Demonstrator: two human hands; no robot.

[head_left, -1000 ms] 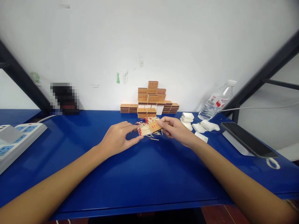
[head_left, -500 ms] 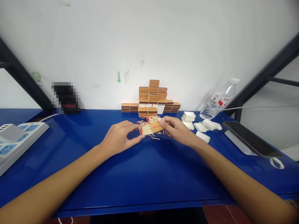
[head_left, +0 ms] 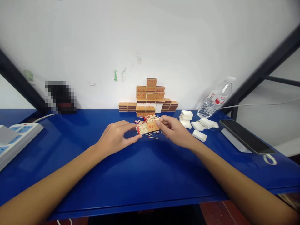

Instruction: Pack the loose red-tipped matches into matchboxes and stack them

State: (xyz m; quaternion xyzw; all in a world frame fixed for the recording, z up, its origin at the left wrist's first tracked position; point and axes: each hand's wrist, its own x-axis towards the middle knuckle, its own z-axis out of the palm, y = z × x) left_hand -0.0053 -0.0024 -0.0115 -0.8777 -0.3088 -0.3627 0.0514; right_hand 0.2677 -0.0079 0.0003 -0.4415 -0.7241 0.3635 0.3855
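Note:
A half-open matchbox (head_left: 150, 127) is held between both hands just above the blue table (head_left: 140, 168). My right hand (head_left: 174, 132) pinches its orange sleeve. My left hand (head_left: 116, 137) pinches the tray end, where red-tipped matches stick out. A loose pile of matches (head_left: 147, 120) lies on the table right behind the box, and one match lies under it.
A stack of orange matchboxes (head_left: 150, 98) stands against the white wall. Several white inner trays (head_left: 194, 123) lie right of my right hand. Farther right are a water bottle (head_left: 214, 101) and a dark phone (head_left: 247, 136). A power strip (head_left: 14, 140) sits at the left edge.
The tray has slid a little further into the sleeve as my hands came closer together. The view shifted slightly.

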